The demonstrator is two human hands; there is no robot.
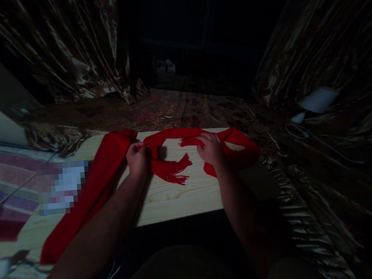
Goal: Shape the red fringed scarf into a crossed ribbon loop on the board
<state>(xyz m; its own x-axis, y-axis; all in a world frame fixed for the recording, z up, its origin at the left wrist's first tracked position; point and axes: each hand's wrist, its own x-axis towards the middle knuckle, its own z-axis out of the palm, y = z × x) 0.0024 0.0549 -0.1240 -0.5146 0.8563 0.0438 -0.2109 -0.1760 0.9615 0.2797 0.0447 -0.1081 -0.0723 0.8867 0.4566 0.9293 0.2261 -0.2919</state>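
Note:
A long red scarf (106, 169) with fringed ends lies in loops and folds across a small light wooden table (174, 198). My left hand (138, 160) is closed in a pinch on the scarf near one end. From there that end's fringe (177, 172) spreads to the right over the wood. My right hand (211, 149) is closed over the scarf near its other end, and a shorter fringe (186, 142) pokes out to the left of the fingers. Beyond the right hand the cloth curves round in a loop. On the left a broad folded stretch hangs toward the front edge.
A blurred-out, pixelated item (65, 187) lies at the table's left. Striped bedding (9, 179) is beyond it. A white lamp (318, 100) with a cord stands at right. Patterned curtains (78, 44) hang behind, and a fringed cloth (303, 216) lies at right. The room is dark.

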